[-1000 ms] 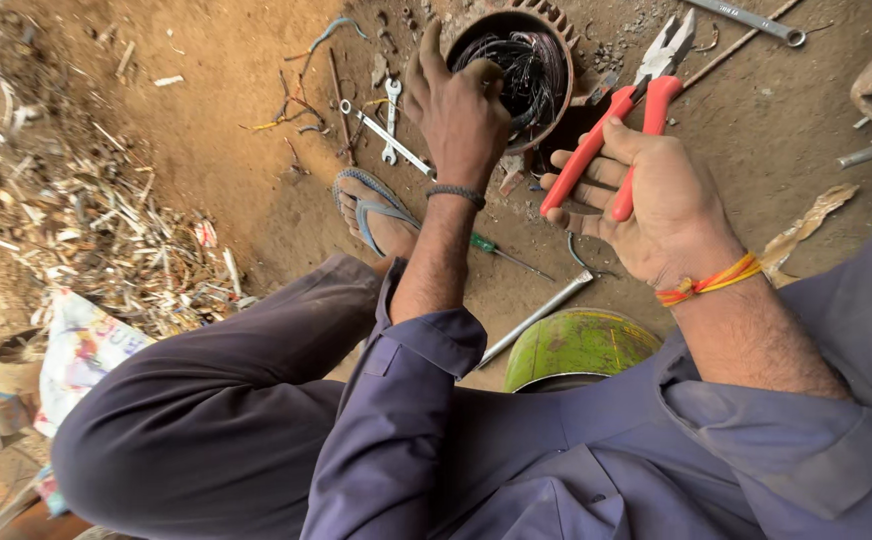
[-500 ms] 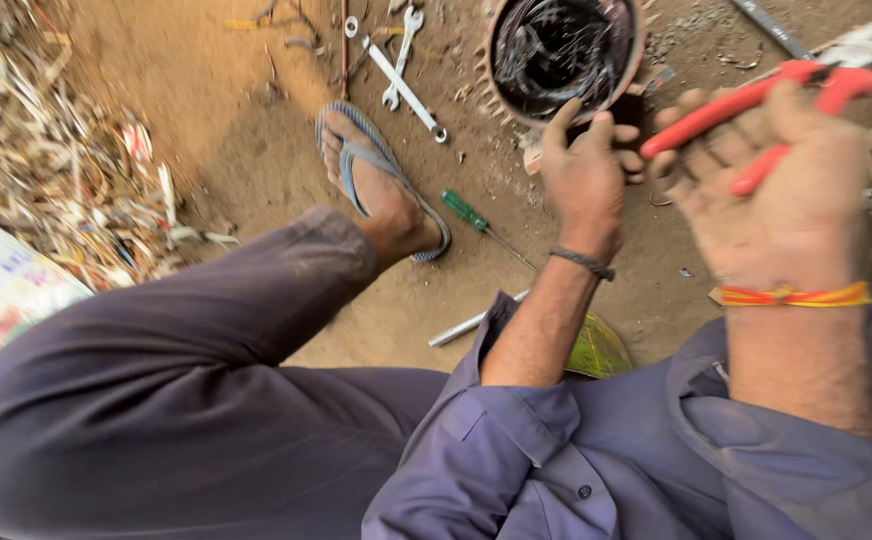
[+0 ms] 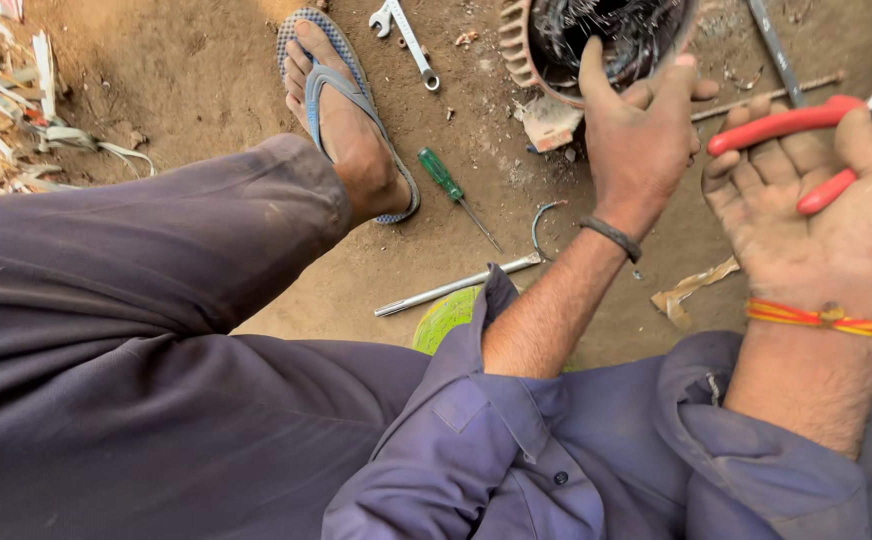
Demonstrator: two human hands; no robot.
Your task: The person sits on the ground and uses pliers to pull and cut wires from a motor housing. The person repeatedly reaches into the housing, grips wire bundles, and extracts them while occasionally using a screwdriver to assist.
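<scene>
Left hand on the motor housing rim, right hand clutching red pliers, person squatting on dirt.

Left hand (image 3: 641, 150) has its fingers spread and hooked over the rim of the round finned motor housing (image 3: 528, 50), full of dark windings, at top centre; thumb up against the rim. Right hand (image 3: 821, 215) is curled closed around red-handled pliers (image 3: 806, 125), jaws out of frame at right edge. Near the left wrist: green-handled screwdriver (image 3: 446, 178), long metal rod (image 3: 456, 285), bent wire hook (image 3: 539, 222). Spanner (image 3: 408, 40) just beside the sandalled foot (image 3: 341, 130). Thin rod (image 3: 771, 95) runs behind the fingers, partly blocked. Green round object (image 3: 446, 318) mostly hidden under the sleeve.
</scene>
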